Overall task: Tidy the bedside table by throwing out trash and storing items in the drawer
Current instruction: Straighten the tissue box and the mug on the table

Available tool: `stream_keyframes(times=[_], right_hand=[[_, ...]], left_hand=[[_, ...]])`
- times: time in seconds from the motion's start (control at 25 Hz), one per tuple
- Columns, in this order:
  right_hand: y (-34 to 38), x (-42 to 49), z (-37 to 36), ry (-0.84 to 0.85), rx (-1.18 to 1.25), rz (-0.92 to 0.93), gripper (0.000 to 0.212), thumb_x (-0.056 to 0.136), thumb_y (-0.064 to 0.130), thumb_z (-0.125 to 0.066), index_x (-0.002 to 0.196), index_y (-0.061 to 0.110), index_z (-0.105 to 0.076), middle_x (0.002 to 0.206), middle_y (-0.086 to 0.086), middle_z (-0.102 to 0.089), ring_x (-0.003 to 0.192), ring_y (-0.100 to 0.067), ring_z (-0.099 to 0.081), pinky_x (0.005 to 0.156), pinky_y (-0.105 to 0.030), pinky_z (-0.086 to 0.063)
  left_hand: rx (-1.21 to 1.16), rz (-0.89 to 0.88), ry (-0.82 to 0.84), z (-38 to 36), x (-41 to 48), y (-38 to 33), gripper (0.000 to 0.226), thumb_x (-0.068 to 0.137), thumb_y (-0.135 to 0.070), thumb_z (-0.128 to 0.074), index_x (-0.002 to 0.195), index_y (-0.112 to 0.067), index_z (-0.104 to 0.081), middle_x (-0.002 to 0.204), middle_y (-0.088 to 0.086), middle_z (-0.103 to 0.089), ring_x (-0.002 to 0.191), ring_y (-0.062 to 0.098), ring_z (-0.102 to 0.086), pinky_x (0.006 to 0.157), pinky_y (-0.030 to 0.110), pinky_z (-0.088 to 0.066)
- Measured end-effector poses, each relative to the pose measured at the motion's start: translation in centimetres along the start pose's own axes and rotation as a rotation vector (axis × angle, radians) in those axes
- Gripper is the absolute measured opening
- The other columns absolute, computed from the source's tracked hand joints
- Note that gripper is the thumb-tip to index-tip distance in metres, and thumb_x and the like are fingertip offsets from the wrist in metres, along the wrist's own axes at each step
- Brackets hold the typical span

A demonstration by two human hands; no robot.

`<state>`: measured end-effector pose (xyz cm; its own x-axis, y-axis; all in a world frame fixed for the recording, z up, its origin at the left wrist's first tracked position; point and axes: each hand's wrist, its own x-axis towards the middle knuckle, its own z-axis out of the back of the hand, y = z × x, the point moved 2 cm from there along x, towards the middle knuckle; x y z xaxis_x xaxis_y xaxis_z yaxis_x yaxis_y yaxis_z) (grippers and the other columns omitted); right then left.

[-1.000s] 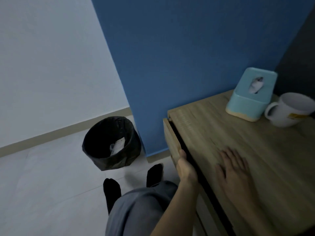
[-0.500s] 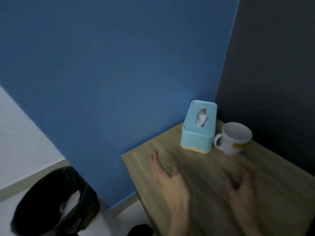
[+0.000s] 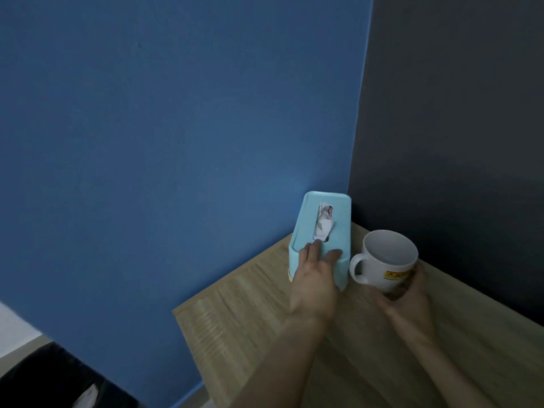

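A light blue tissue box (image 3: 332,213) with a white tissue poking from its slot stands at the back corner of the wooden bedside table (image 3: 250,325). My left hand (image 3: 316,275) grips the box's near end, fingers and thumb on its top. Just to the right is a white mug (image 3: 385,260) with a yellow label. My right hand (image 3: 409,293) cups the mug's near side from below. The drawer is out of view.
A blue wall rises behind the table and a dark grey wall stands on the right. A black-lined trash bin (image 3: 44,381) with a white scrap (image 3: 85,396) inside sits on the floor at the lower left.
My left hand left the drawer front, and both hands reached across the tabletop to the back corner. The left hand took the tissue box and the right took the mug. The view tilted up.
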<state>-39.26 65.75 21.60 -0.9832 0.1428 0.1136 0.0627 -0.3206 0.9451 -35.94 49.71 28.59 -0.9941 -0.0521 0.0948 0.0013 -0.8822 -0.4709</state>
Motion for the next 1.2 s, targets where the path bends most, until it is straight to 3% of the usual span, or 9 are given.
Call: stream_keyframes(times=[0.12,0.2,0.32,0.4,0.56,0.68,0.92,1.2], right_hand=[[-0.1,1.0,-0.3,-0.023,0.059,-0.024,0.092,0.064,0.007,-0.079,0.139,0.013,-0.027,0.139,-0.016,-0.043,0.124,-0.031,-0.044,0.099,-0.039,-0.037],[-0.3,1.2,-0.3,-0.032,0.071,-0.012,0.093,0.062,0.005,-0.081,0.139,0.012,-0.029,0.138,-0.015,-0.045,0.124,-0.03,-0.045,0.1,-0.041,-0.038],[-0.8,0.7,0.7,-0.133,0.069,-0.039,0.096,0.059,0.004,-0.082,0.138,0.013,-0.029,0.136,-0.015,-0.046,0.122,-0.03,-0.047,0.099,-0.041,-0.039],[-0.9,0.3,1.6,-0.175,0.074,-0.057,0.097,0.057,0.007,-0.083,0.137,0.014,-0.028,0.136,-0.014,-0.046,0.121,-0.03,-0.048,0.096,-0.038,-0.039],[-1.3,-0.4,2.9,-0.152,0.05,-0.034,0.096,0.062,0.001,-0.08,0.139,0.009,-0.023,0.137,-0.018,-0.044,0.123,-0.032,-0.045,0.097,-0.035,-0.036],[-1.5,-0.6,3.1,-0.141,0.011,0.001,0.095,0.064,0.0,-0.077,0.141,0.009,-0.021,0.139,-0.016,-0.042,0.125,-0.03,-0.043,0.096,-0.03,-0.033],[-2.0,0.4,3.2,-0.256,0.015,-0.007,0.089,0.061,0.014,-0.082,0.134,0.014,-0.031,0.132,-0.014,-0.05,0.118,-0.03,-0.051,0.093,-0.035,-0.041],[-2.6,2.8,3.9,-0.281,-0.062,0.068,0.089,0.066,0.02,-0.079,0.138,0.01,-0.026,0.136,-0.015,-0.046,0.122,-0.028,-0.047,0.098,-0.036,-0.04]], left_hand=[[0.157,0.067,-0.072,0.7,0.8,1.3,0.062,0.087,-0.012,-0.053,0.143,-0.028,-0.032,0.158,0.012,-0.006,0.145,0.034,-0.008,0.118,0.045,-0.016],[0.145,0.124,-0.037,0.5,1.2,2.4,0.062,0.09,-0.019,-0.053,0.145,-0.034,-0.026,0.158,0.014,0.004,0.145,0.037,-0.008,0.117,0.048,-0.013],[-0.045,0.136,0.015,-0.1,1.9,2.2,0.059,0.092,-0.023,-0.057,0.143,-0.037,-0.032,0.152,0.011,-0.014,0.134,0.03,-0.036,0.11,0.038,-0.034],[-0.061,0.122,0.008,-0.4,2.7,1.1,0.06,0.09,-0.027,-0.059,0.143,-0.037,-0.033,0.15,0.011,-0.018,0.133,0.029,-0.035,0.11,0.038,-0.035],[0.06,0.046,0.103,-1.6,3.9,-1.7,0.075,0.089,-0.005,-0.05,0.15,-0.032,-0.014,0.159,0.001,0.014,0.134,0.033,-0.029,0.108,0.045,-0.037],[0.192,-0.031,0.152,-2.2,5.2,-3.0,0.076,0.09,0.005,-0.042,0.151,-0.025,-0.008,0.161,0.0,0.003,0.131,0.035,-0.033,0.1,0.047,-0.044],[0.191,-0.072,0.12,-2.8,7.1,-4.4,0.067,0.09,0.007,-0.041,0.149,-0.018,-0.02,0.158,0.004,-0.014,0.13,0.032,-0.041,0.103,0.042,-0.042],[0.296,-0.091,0.056,-3.6,9.7,-5.7,0.044,0.096,-0.014,-0.046,0.139,-0.011,-0.035,0.142,0.013,-0.04,0.119,0.032,-0.051,0.094,0.04,-0.044]])
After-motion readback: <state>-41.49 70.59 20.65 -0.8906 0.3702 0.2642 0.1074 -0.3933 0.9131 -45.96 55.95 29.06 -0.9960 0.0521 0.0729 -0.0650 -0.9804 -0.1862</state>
